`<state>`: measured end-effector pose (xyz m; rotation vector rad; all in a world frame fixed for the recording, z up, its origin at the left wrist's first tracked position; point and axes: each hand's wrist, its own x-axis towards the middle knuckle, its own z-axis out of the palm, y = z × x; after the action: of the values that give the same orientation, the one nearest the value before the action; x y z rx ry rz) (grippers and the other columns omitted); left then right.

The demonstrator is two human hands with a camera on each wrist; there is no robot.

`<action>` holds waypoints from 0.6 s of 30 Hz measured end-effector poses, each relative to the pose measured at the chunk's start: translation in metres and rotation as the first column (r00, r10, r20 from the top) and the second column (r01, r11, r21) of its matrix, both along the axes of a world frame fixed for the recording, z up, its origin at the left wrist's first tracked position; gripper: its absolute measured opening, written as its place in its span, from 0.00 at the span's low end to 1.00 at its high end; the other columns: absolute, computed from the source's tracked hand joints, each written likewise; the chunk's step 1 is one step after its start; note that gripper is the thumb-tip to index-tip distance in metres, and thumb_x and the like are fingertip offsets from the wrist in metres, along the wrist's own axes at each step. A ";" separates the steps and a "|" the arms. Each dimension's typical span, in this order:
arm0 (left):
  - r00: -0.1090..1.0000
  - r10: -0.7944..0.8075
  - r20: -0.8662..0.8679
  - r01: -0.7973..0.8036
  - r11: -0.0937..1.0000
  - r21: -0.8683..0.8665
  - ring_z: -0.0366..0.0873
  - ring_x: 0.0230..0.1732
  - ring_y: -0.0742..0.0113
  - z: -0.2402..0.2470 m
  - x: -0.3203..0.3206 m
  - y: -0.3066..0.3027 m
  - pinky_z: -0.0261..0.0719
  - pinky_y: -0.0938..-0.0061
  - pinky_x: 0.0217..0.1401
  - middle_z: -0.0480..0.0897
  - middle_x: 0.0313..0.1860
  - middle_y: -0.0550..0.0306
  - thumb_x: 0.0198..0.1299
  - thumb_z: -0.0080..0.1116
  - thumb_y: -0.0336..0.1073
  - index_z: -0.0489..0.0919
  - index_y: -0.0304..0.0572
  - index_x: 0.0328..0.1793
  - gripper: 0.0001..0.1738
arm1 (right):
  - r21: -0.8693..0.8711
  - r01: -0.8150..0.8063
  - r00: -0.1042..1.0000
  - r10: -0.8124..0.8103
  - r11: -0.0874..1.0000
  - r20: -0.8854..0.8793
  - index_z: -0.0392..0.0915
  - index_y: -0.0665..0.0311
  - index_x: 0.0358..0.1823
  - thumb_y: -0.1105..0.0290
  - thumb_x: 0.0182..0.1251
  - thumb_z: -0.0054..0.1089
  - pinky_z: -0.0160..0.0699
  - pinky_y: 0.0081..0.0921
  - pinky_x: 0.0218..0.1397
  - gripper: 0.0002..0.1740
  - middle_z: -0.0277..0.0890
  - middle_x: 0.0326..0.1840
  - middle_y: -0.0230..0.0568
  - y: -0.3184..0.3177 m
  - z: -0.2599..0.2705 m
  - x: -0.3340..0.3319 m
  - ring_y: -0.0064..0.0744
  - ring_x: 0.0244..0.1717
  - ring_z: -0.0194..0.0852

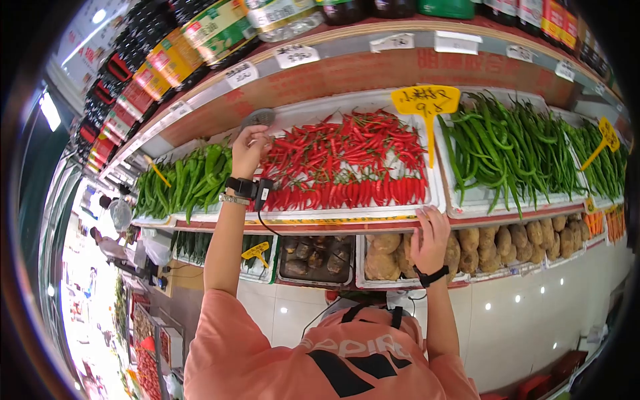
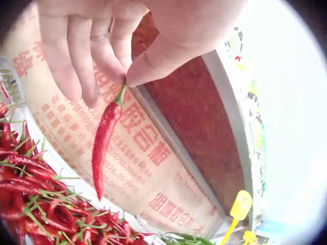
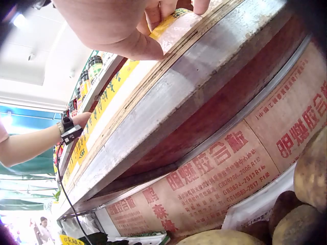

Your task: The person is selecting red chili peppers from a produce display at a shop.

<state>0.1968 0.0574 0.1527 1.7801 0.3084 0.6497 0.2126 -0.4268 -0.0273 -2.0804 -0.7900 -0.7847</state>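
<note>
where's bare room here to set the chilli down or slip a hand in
Bare white shows along the back of the red chilli tray, just beyond the left hand pinching a red chilli, and at the front of the long green pepper tray. The shelf lip is free left of the right hand. The chilli pile is crowded.

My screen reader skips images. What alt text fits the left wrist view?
The left hand pinches a single red chili by its green stem, dangling it above a heap of red chilies. Behind is a board with red print, and a yellow sign at lower right.
</note>
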 end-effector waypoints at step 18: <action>0.897 0.395 -0.201 -0.209 0.777 0.594 0.93 0.38 0.60 -0.055 -0.109 0.076 0.88 0.67 0.46 0.93 0.40 0.52 0.67 0.67 0.33 0.89 0.41 0.54 0.12 | -0.017 0.060 0.998 -0.059 0.998 0.036 0.76 0.66 0.74 0.80 0.70 0.61 0.57 0.56 0.86 0.29 0.71 0.78 0.52 0.011 0.001 -0.005 0.57 0.82 0.64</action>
<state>0.0882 0.1335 0.0972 2.4449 0.6989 0.7315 0.2081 -0.4158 -0.0264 -2.1195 -0.7596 -0.8518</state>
